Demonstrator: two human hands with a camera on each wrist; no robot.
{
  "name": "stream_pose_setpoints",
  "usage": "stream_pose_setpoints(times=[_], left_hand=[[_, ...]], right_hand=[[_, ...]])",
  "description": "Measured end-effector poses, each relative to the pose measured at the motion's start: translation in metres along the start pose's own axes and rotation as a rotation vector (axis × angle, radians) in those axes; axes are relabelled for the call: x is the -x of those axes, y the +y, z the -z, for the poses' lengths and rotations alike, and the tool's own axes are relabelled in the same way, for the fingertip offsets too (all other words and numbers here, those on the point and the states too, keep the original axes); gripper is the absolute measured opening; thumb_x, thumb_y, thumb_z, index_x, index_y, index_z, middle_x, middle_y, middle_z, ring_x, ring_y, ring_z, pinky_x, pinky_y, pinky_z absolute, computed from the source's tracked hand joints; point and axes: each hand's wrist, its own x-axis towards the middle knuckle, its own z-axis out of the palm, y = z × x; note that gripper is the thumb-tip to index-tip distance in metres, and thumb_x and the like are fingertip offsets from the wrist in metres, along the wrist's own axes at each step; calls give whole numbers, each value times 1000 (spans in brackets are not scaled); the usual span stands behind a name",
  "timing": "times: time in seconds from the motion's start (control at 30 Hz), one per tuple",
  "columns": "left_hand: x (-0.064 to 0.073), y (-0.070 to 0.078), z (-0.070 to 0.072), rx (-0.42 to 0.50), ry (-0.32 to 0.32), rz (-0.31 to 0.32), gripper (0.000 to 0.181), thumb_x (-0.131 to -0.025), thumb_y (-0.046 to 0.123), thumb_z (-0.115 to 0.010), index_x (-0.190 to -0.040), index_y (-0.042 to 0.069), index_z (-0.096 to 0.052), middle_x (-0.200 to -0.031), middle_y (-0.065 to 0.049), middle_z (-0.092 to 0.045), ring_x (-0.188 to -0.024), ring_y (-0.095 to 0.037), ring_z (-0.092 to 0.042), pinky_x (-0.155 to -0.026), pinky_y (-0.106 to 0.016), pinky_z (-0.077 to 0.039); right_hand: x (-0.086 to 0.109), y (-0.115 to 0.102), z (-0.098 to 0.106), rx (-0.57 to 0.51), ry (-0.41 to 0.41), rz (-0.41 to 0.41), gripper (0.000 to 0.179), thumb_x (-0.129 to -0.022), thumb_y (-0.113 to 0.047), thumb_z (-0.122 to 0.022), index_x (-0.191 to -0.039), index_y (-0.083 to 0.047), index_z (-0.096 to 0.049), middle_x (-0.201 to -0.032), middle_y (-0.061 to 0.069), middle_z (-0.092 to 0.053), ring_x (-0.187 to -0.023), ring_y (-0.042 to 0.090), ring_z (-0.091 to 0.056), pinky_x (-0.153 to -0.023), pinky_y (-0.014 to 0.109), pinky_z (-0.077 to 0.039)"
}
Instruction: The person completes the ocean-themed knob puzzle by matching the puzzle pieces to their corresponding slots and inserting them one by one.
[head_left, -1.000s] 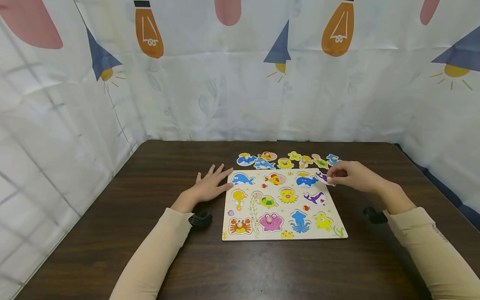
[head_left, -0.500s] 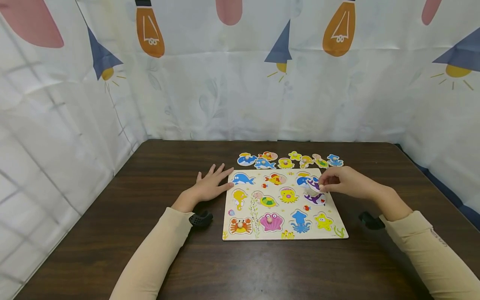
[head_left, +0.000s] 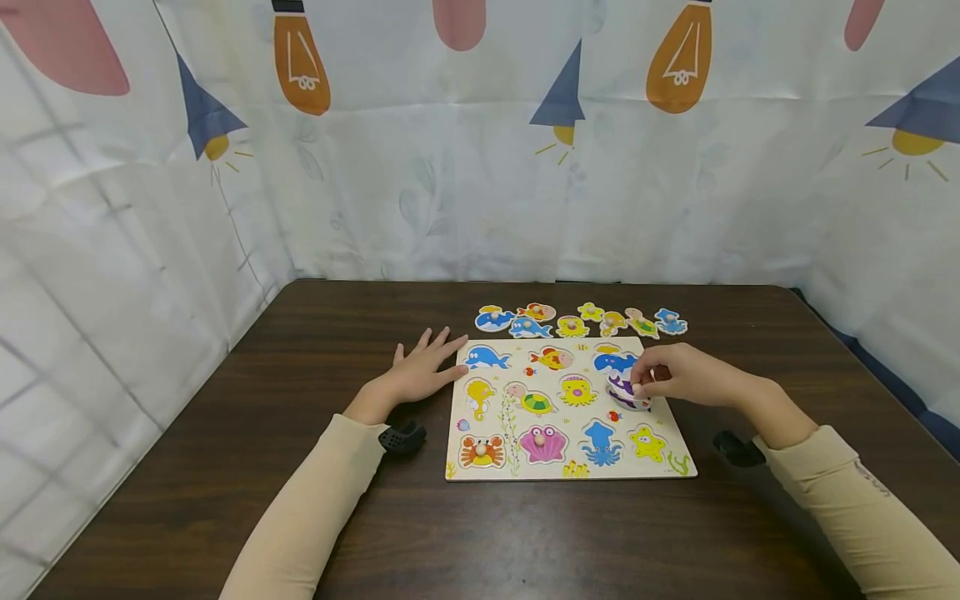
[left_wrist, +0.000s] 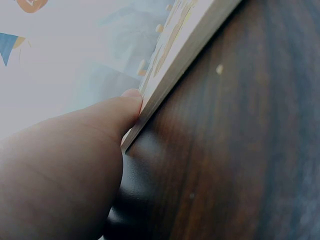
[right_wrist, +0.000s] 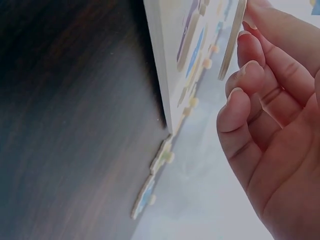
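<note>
A wooden peg puzzle board (head_left: 555, 408) with sea-animal pictures lies flat on the table. My left hand (head_left: 412, 375) rests at its upper left corner, fingers spread and straight, with the thumb touching the board's edge in the left wrist view. My right hand (head_left: 686, 375) pinches a purple whale puzzle piece (head_left: 621, 388) between thumb and fingers. In the head view the piece is over the purple whale recess at the board's right. The right wrist view shows it tilted and apart from the board. The crab piece (head_left: 481, 452) and the pink shell piece (head_left: 542, 445) sit in their recesses.
Beyond the board's far edge lies a row of loose knobbed pieces, among them a blue whale (head_left: 531, 327), an octopus (head_left: 572, 327), a turtle (head_left: 642, 323) and a squid (head_left: 671, 322). The dark wooden table (head_left: 360, 525) meets a patterned curtain (head_left: 495, 183) behind.
My right hand has carried the purple whale piece from the board's upper right corner, left and toward me, to over the purple whale recess. The left hand has stayed in place.
</note>
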Motion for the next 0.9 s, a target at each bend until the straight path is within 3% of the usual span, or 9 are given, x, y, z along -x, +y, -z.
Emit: stream_pose_setpoints(times=[0.9], left_hand=[[0, 2, 3, -5, -6, 7, 72, -106, 54, -47, -166, 23, -23, -171, -14, -7, -155, -42, 3, -112, -75, 7]], right_hand=[[-2, 8, -7, -14, -57, 6, 7, -93, -15, -78, -98, -14, -72, -84, -6, -57, -77, 14, -53, -64, 25, -45]])
